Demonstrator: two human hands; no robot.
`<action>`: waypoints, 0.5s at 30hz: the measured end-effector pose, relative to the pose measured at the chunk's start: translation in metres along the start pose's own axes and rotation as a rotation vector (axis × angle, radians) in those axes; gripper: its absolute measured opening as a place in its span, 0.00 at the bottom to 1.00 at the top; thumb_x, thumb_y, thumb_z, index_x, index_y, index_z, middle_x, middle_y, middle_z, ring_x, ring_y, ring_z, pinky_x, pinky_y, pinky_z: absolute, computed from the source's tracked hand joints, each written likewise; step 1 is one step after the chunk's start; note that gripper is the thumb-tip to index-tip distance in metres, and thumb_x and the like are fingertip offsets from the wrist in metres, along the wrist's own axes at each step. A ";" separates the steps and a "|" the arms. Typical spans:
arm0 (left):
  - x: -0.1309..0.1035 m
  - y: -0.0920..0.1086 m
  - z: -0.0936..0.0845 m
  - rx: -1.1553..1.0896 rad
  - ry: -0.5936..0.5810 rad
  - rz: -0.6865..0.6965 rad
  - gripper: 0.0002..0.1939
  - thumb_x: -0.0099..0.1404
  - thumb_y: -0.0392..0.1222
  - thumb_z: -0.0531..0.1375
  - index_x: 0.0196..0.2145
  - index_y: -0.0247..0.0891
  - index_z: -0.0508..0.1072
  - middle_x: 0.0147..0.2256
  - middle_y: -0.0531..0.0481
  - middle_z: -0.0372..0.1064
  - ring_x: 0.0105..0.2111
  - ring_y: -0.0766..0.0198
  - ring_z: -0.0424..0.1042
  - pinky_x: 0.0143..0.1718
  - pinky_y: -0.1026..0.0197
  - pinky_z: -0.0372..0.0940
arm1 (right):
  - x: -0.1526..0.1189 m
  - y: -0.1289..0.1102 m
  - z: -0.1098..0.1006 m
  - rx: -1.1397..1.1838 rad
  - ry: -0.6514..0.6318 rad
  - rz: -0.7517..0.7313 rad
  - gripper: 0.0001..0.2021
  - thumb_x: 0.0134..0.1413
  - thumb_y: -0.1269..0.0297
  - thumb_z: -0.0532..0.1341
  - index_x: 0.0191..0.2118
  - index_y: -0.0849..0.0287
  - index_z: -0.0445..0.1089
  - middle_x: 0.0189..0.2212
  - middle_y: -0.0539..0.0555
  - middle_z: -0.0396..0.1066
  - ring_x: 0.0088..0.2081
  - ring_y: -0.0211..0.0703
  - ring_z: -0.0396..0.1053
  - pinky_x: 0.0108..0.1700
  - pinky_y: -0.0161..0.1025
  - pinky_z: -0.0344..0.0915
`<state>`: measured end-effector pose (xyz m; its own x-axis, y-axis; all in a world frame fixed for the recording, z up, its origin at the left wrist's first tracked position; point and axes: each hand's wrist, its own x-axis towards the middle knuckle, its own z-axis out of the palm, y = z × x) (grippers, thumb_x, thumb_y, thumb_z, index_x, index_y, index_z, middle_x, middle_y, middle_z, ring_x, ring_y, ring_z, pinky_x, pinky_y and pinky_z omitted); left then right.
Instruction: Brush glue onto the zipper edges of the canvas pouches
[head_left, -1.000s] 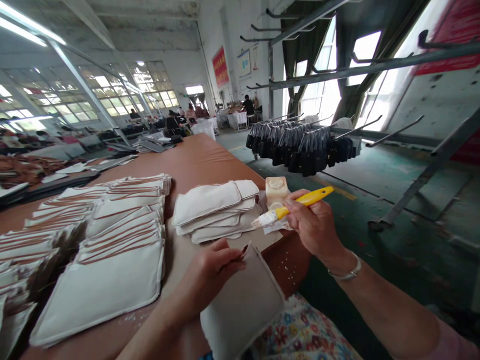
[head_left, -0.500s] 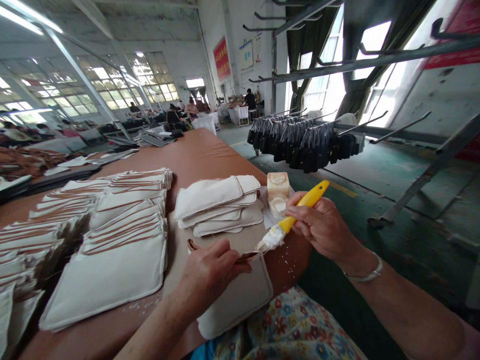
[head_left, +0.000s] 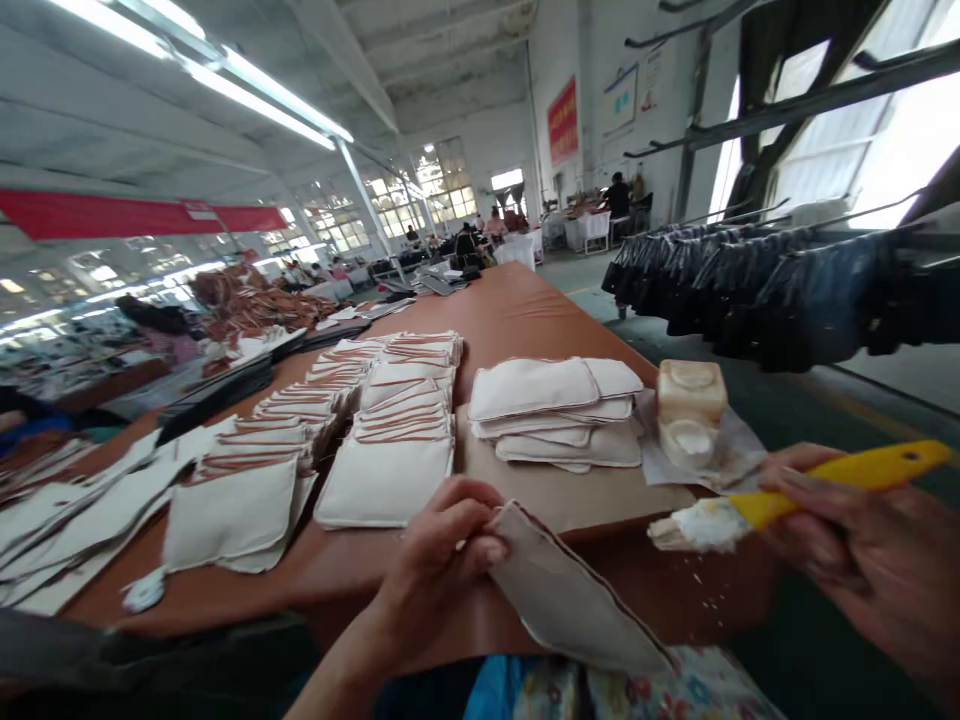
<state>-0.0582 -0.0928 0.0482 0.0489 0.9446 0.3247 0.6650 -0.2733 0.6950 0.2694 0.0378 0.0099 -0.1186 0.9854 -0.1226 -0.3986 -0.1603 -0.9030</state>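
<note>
My left hand (head_left: pixel 454 545) pinches one corner of a pale stitched fabric panel (head_left: pixel 574 590), which hangs tilted over the table's near edge and my lap. In my right hand (head_left: pixel 847 540) is a brush (head_left: pixel 757 505) with a yellow handle, its bristles coated in white paste and pointing left. A gap separates the bristles from the panel. White specks show below the brush. Behind it, a yellowish plastic container (head_left: pixel 690 405) with white paste in its opening stands on a whitish sheet (head_left: pixel 739 455). A pile of similar pale panels (head_left: pixel 559 410) lies left of the container.
Overlapping rows of stitched panels (head_left: pixel 386 480) cover the left of the brown table (head_left: pixel 517 305). A small white round object (head_left: pixel 144 590) lies near its front edge. To the right, a metal rack holds dark hanging pieces (head_left: pixel 757 290). Other people sit working farther back.
My right hand has drawn the brush away from the panel, to the right. My left hand has turned the panel more on edge. The view has swung left.
</note>
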 end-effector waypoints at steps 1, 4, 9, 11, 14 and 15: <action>-0.011 -0.001 -0.016 -0.016 0.033 -0.079 0.19 0.71 0.56 0.55 0.39 0.38 0.79 0.43 0.42 0.73 0.43 0.57 0.71 0.44 0.60 0.68 | 0.002 0.004 -0.005 0.005 0.010 0.026 0.11 0.51 0.55 0.72 0.32 0.55 0.74 0.14 0.48 0.53 0.17 0.34 0.52 0.17 0.38 0.46; -0.041 -0.006 -0.069 -0.037 0.310 -0.362 0.22 0.67 0.60 0.58 0.45 0.39 0.77 0.40 0.44 0.76 0.41 0.55 0.72 0.40 0.60 0.70 | 0.009 0.022 -0.018 0.005 0.021 0.094 0.11 0.49 0.54 0.72 0.31 0.53 0.74 0.13 0.49 0.50 0.15 0.34 0.51 0.16 0.42 0.42; -0.049 -0.012 -0.156 0.302 0.681 -0.522 0.23 0.64 0.65 0.57 0.40 0.44 0.77 0.28 0.52 0.71 0.29 0.60 0.69 0.23 0.65 0.64 | 0.017 0.044 -0.023 0.031 0.039 0.159 0.11 0.47 0.52 0.72 0.30 0.49 0.72 0.14 0.49 0.50 0.15 0.33 0.52 0.16 0.44 0.39; -0.030 -0.022 -0.180 0.509 0.565 -0.364 0.21 0.65 0.63 0.56 0.34 0.43 0.77 0.26 0.55 0.68 0.28 0.64 0.67 0.25 0.68 0.63 | 0.018 0.048 -0.018 0.035 0.034 0.177 0.11 0.48 0.54 0.72 0.29 0.50 0.72 0.15 0.49 0.51 0.15 0.31 0.51 0.16 0.44 0.40; 0.010 -0.060 -0.189 0.668 0.206 -0.205 0.22 0.69 0.58 0.53 0.28 0.39 0.73 0.23 0.58 0.61 0.26 0.70 0.62 0.30 0.70 0.60 | 0.018 0.054 -0.010 0.043 0.066 0.187 0.11 0.47 0.54 0.73 0.29 0.51 0.71 0.14 0.48 0.50 0.14 0.32 0.52 0.15 0.42 0.42; 0.024 -0.077 -0.185 0.686 0.082 -0.188 0.23 0.70 0.56 0.51 0.27 0.38 0.72 0.23 0.58 0.60 0.26 0.70 0.62 0.32 0.70 0.60 | 0.019 0.056 -0.009 0.043 0.077 0.191 0.12 0.47 0.54 0.73 0.29 0.51 0.71 0.14 0.47 0.49 0.14 0.32 0.52 0.15 0.41 0.42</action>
<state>-0.2464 -0.0828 0.1208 -0.1506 0.9405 0.3047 0.9767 0.0939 0.1929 0.2530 0.0478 -0.0465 -0.1267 0.9382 -0.3222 -0.4141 -0.3451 -0.8423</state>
